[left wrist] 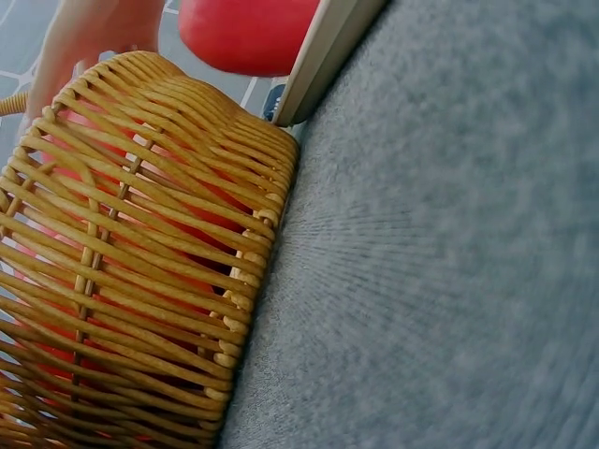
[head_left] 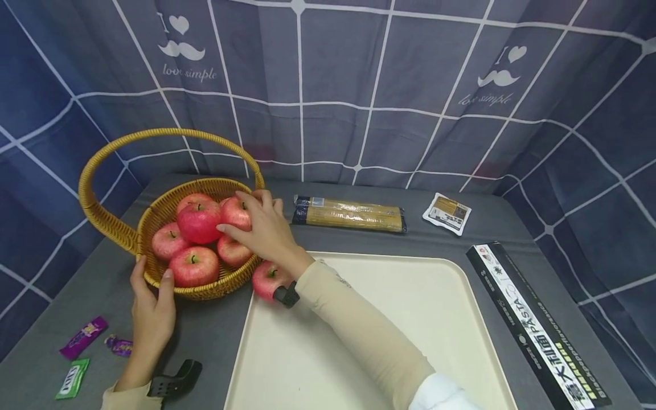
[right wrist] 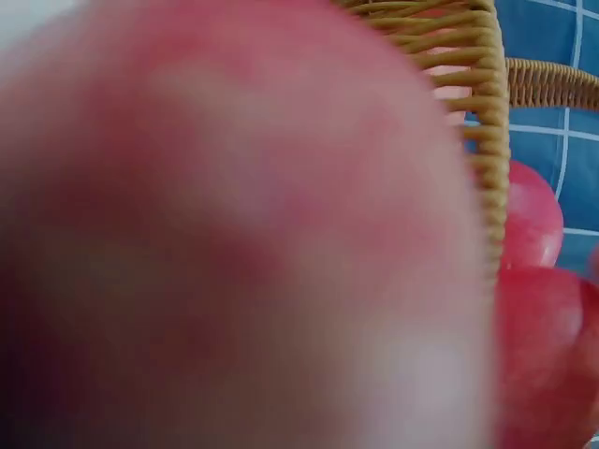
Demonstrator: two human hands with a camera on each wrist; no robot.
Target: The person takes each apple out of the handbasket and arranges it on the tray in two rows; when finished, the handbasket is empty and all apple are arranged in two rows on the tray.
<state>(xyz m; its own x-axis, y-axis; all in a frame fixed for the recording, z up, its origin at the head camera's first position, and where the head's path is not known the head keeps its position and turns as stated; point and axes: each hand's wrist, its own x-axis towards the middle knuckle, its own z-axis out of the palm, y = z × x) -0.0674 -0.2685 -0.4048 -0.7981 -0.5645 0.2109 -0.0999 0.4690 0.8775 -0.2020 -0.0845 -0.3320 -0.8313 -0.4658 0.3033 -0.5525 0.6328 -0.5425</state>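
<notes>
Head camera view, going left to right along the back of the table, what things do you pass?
Wicker basket → pasta packet → small white sachet → long black pasta box.

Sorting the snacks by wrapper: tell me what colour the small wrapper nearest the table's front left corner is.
Green with white lettering; the wrapper shows best in the head view.
</notes>
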